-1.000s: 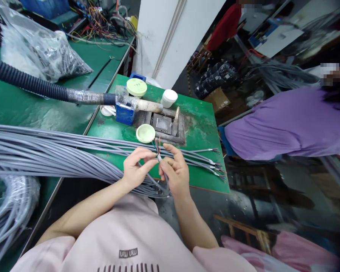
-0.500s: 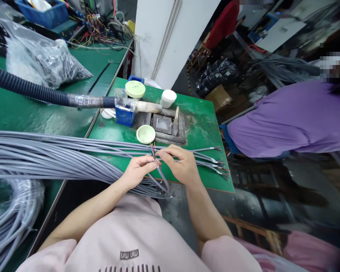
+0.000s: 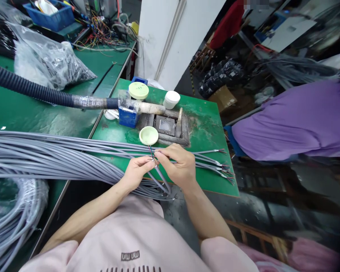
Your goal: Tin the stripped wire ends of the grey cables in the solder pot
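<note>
My left hand (image 3: 138,170) pinches the stripped end of a grey cable (image 3: 161,174), just below its thin coloured wires (image 3: 151,151). Close against it on the right, my right hand (image 3: 179,163) has its thumb and forefinger closed on some of those wires. The wire tips point up toward a pale green dish (image 3: 149,135). A thick bundle of grey cables (image 3: 51,155) runs in from the left and bends back below my hands. To the right of my right hand, several cable ends (image 3: 222,166) with bared coloured wires lie on the green table.
Behind the dish, a square metal pot (image 3: 167,125) sits in the green table (image 3: 204,121). A ribbed hose (image 3: 51,93) on a blue box (image 3: 127,116) reaches over it. White and green lidded tubs stand behind. A person in purple (image 3: 289,121) is at the right.
The coloured wires, fanned upward before, are now drawn closer together, with some bent down at my fingers. My hands stay at nearly the same place; the whole view has shifted slightly.
</note>
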{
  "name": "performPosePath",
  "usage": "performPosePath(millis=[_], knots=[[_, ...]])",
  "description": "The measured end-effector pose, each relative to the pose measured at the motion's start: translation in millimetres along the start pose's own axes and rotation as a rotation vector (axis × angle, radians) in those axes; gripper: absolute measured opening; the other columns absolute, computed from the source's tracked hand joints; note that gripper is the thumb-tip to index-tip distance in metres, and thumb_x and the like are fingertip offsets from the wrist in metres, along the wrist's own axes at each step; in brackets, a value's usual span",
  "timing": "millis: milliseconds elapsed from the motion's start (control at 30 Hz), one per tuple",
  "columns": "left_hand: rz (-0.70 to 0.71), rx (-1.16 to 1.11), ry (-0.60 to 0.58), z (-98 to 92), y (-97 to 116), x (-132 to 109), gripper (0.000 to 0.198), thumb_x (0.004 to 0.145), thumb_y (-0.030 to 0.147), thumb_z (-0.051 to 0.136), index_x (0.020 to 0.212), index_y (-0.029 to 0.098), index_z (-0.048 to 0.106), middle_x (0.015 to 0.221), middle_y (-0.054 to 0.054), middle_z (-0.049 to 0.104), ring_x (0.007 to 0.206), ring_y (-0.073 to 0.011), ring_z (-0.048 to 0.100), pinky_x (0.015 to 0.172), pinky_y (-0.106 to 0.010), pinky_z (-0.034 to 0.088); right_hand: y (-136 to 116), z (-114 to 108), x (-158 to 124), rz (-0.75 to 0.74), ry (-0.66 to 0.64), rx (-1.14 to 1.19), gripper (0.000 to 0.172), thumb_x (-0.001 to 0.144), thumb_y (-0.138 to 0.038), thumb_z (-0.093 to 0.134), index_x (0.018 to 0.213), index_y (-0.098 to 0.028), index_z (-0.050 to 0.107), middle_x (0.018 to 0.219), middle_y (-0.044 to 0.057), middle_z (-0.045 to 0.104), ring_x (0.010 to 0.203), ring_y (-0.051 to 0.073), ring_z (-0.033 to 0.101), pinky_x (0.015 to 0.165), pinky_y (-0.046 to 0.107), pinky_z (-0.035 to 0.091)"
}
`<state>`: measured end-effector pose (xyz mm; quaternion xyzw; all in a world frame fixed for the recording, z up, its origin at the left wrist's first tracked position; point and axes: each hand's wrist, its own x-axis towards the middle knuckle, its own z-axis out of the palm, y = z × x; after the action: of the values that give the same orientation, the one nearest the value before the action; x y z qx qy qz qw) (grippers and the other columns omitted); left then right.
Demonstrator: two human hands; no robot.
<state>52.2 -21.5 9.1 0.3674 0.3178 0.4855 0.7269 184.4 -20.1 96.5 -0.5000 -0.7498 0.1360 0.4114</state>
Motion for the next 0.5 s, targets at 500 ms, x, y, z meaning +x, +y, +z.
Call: performPosePath(millis=[500], knots=[[-0.123,-0.333,0.073,2.4,22.7,6.1,0.032,0.058,0.040,0.084,0.066,0.013,0.071,0.061,0.000,0.062,0.058,-0.0079,0.053,0.060,-0.021,0.043,38.6,5.7,-35.0,-0.369,-0.004,-0.002,0.042,0.085,-0.014,0.058,0.124,-0.030,0.061,0.117,0.007,0.068,0.109,0.023,0.060,0.087,0.043,0.052]])
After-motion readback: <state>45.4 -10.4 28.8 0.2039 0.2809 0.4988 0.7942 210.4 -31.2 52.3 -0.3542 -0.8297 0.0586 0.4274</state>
